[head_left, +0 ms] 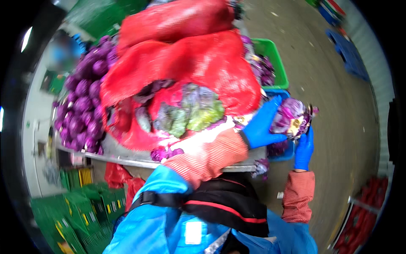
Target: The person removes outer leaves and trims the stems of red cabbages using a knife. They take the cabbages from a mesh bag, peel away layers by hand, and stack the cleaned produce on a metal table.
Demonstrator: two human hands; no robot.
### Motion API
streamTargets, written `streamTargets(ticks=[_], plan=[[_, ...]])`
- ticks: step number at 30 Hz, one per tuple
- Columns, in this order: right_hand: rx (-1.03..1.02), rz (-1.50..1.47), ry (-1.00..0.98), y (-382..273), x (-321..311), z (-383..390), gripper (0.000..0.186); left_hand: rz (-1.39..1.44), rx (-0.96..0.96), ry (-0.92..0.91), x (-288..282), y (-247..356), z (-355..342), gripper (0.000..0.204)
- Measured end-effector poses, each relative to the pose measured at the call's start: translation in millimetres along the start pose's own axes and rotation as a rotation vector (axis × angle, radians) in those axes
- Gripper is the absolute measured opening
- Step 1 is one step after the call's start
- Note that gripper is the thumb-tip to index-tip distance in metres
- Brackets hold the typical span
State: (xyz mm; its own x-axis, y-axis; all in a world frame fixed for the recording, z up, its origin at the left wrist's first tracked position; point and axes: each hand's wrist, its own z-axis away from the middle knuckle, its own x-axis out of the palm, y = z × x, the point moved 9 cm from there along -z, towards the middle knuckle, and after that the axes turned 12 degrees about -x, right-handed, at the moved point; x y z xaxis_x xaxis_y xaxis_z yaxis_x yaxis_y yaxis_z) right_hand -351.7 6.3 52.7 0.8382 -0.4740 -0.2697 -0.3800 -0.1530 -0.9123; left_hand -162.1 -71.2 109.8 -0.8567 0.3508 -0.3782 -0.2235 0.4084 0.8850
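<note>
**While a heap of heads lies at the bench's left end, one is in hand off its right edge**

Although a long grey metal bench (115, 148) carries everything, most of it lies under an open red woven-mesh sack (186, 55), whose mouth faces the front edge and shows loose green-and-purple outer leaves (206, 108). Along the left end rises a heap of round, smooth purple cabbages (84, 101); I judge these stripped, so much of the work looks done. Beside the right edge, a bright green plastic crate (280, 63) and, nearer, a blue plastic crate (287, 155) hold purple leaf pieces.

Above the blue crate is the ragged purple cabbage with a pale core (291, 116), seemingly part-trimmed. The blue-gloved left hand (261, 126) has its fingers and thumb spread wide around its left side, gripping it. The blue-gloved right hand (304, 151) reaches its lower right with fingers raised; blur hides whether they grip. A small purple leaf scrap (166, 153) lies by the front edge.
</note>
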Motion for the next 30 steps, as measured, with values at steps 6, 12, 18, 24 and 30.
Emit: streamTargets(ticks=[6,12,18,24,30], plan=[[0.187,0.386,-0.083,69.0,8.9,50.6,0.053,0.207,-0.273,-0.23,-6.8,-56.8,57.0,0.067],[0.029,-0.053,-0.205,27.2,124.1,78.8,0.03,0.447,-0.635,0.099,-139.4,-138.8,113.4,0.038],[-0.107,0.021,-0.57,-47.2,227.2,78.1,0.03,0.336,-0.672,0.342,-250.7,-143.9,179.3,0.039],[-0.257,0.095,-0.692,-77.2,296.0,105.0,0.023,0.294,-0.65,0.558,-340.1,-111.9,219.1,0.034],[-0.231,0.136,-0.909,-113.1,360.2,141.0,0.025,0.34,-0.526,0.57,-399.7,-109.8,250.9,0.028]])
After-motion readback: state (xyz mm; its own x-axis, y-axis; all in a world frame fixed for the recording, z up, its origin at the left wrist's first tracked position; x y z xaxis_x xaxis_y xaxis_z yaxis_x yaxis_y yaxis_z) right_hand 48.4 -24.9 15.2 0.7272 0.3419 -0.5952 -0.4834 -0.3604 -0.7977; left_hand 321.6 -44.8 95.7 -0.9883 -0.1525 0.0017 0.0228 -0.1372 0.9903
